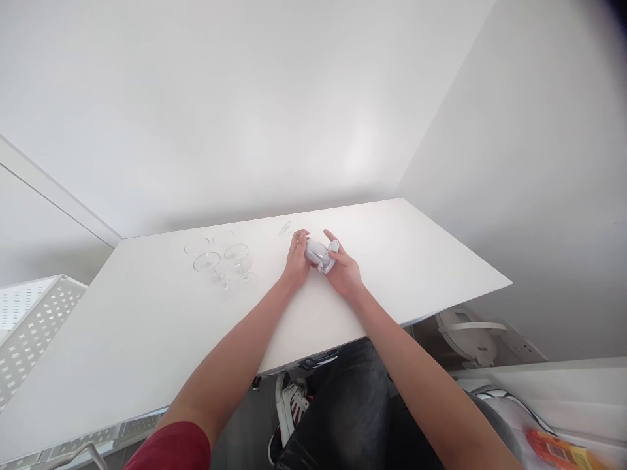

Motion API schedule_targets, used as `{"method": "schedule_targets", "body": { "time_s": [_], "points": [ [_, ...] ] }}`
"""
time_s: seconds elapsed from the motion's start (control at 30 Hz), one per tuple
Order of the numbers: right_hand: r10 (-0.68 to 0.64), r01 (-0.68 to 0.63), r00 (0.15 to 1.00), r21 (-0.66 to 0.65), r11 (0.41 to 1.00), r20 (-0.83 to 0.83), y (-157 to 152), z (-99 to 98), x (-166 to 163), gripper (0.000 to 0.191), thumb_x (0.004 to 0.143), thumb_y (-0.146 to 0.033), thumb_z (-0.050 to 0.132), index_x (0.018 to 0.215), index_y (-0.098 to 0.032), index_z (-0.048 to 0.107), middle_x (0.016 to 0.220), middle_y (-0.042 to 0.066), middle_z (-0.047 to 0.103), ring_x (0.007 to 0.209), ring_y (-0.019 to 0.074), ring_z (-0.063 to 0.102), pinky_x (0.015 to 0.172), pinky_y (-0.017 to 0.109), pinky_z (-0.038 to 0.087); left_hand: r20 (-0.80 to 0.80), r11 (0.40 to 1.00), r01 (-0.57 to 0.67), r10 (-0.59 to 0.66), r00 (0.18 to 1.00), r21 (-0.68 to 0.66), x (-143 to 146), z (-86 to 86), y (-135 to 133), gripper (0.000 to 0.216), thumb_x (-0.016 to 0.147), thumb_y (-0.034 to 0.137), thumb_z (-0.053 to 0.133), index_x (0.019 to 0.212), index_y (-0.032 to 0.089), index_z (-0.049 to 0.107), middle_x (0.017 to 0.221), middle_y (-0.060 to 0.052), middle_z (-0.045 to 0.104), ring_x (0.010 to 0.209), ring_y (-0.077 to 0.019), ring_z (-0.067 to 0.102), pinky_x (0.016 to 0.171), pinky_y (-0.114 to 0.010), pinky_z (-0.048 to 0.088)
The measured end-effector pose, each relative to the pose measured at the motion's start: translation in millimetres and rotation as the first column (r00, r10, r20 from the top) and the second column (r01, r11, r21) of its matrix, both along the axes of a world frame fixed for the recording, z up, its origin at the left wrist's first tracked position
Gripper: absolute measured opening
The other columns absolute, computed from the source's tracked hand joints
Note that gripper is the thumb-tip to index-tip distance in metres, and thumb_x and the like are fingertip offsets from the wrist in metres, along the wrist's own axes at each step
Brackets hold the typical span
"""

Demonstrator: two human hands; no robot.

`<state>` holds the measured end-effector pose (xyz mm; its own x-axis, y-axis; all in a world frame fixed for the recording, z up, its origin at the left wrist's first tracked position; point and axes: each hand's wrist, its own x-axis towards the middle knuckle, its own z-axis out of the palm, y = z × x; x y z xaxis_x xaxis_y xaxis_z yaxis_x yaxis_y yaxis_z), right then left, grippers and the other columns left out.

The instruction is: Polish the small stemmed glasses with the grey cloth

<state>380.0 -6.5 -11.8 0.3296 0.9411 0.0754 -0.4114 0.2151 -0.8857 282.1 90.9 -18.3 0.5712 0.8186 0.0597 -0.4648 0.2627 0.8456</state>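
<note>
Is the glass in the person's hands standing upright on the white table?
No: the glass lies tilted sideways between the left hand and right hand, its foot pointing away, with a cloth in the bowl.

Bare white walls, white table (perforated white rack at left), soft daylight

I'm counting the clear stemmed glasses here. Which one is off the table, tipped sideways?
The clear stemmed glass held between the left hand and right hand, white cloth around its bowl. The other glasses stand upright on the white table.
</note>
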Motion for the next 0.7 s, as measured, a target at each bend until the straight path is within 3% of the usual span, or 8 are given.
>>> {"method": "schedule_targets", "body": {
  "time_s": [0.1,0.17,0.27,0.33,0.4,0.5,0.6,0.7],
  "points": [
    [-0.107,0.106,0.994,0.011,0.994,0.037,1.3,-6.4,5.3,0.069,0.081,-0.029,0.052,0.15,-0.028,0.051,0.12,0.006,0.068,0.1,0.0248,0.066,0.083,0.04,0.056,0.026,0.999,0.005,-0.007,1.0,0.046,2.2,-3.5,1.2,0.038,0.093,0.055,0.068,0.114,0.025,0.06,0.1,-0.004,0.066,0.086,-0.0153,0.063,0.071,-0.026,0.053],
    [-0.199,0.201,0.962,0.011,0.98,0.184,1.7,-12.1,5.2,0.066,0.08,-0.026,0.05,0.146,-0.027,0.055,0.124,0.006,0.066,0.102,0.0234,0.062,0.085,0.038,0.054,-0.003,0.996,-0.013,0.013,1.0,0.084,2.1,-5.6,0.9,0.033,0.095,0.052,0.066,0.11,0.023,0.065,0.116,-0.008,0.067,0.1,-0.0169,0.064,0.081,-0.027,0.054],
    [-0.287,0.296,0.842,0.054,0.954,0.457,1.0,-19.5,1.9,0.061,0.084,-0.025,0.05,0.145,-0.027,0.054,0.124,0.006,0.064,0.103,0.0232,0.058,0.094,0.041,0.05,-0.089,0.992,-0.01,0.021,0.996,0.122,-0.1,-7.8,0.1,0.035,0.098,0.054,0.06,0.11,0.023,0.07,0.122,-0.009,0.067,0.104,-0.0193,0.065,0.083,-0.03,0.054],
    [-0.333,0.325,0.785,0.111,0.939,0.522,0.6,-22.7,1.4,0.061,0.087,-0.025,0.051,0.148,-0.028,0.051,0.12,0.006,0.064,0.105,0.0242,0.057,0.099,0.043,0.048,-0.103,0.988,0.005,0.011,0.995,0.155,-1.1,-9.3,0.6,0.039,0.096,0.056,0.063,0.114,0.022,0.072,0.118,-0.009,0.069,0.106,-0.0212,0.066,0.088,-0.034,0.055],
    [-0.353,0.338,0.814,0.118,0.934,0.461,1.2,-23.8,4.1,0.061,0.088,-0.025,0.053,0.149,-0.032,0.05,0.119,0.005,0.063,0.107,0.0248,0.057,0.101,0.044,0.047,-0.095,0.982,0.003,0.015,0.995,0.188,-0.9,-11.3,2.4,0.044,0.09,0.054,0.072,0.119,0.021,0.071,0.116,-0.01,0.07,0.109,-0.0228,0.066,0.097,-0.038,0.053],
    [-0.26,0.258,0.952,0.034,0.966,0.163,3.4,-22.3,11.3,0.067,0.082,-0.025,0.055,0.148,-0.035,0.05,0.119,0.003,0.065,0.105,0.0239,0.061,0.097,0.044,0.052,-0.038,0.986,-0.027,0.034,0.999,0.162,1.3,-13.0,4.9,0.055,0.079,0.048,0.086,0.122,0.019,0.071,0.119,-0.012,0.072,0.114,-0.026,0.066,0.104,-0.043,0.049],
    [-0.162,0.164,0.983,0.023,0.986,-0.082,4.8,-19.5,13.7,0.07,0.077,-0.022,0.058,0.146,-0.034,0.052,0.12,0.002,0.068,0.105,0.0229,0.064,0.093,0.042,0.055,0.034,0.991,0.03,-0.035,0.999,0.127,2.4,-11.3,3.7,0.055,0.08,0.049,0.084,0.126,0.02,0.07,0.136,-0.015,0.067,0.121,-0.0285,0.063,0.1,-0.043,0.051],
    [-0.164,0.166,0.984,0.026,0.986,-0.068,4.5,-17.8,9.4,0.064,0.078,-0.021,0.062,0.141,-0.035,0.06,0.124,0.0,0.069,0.111,0.0216,0.063,0.094,0.037,0.055,-0.019,0.989,0.062,-0.06,0.998,0.131,1.4,-10.0,1.5,0.055,0.088,0.052,0.075,0.135,0.025,0.067,0.137,-0.012,0.066,0.113,-0.0253,0.064,0.086,-0.038,0.054]
  ]
}}
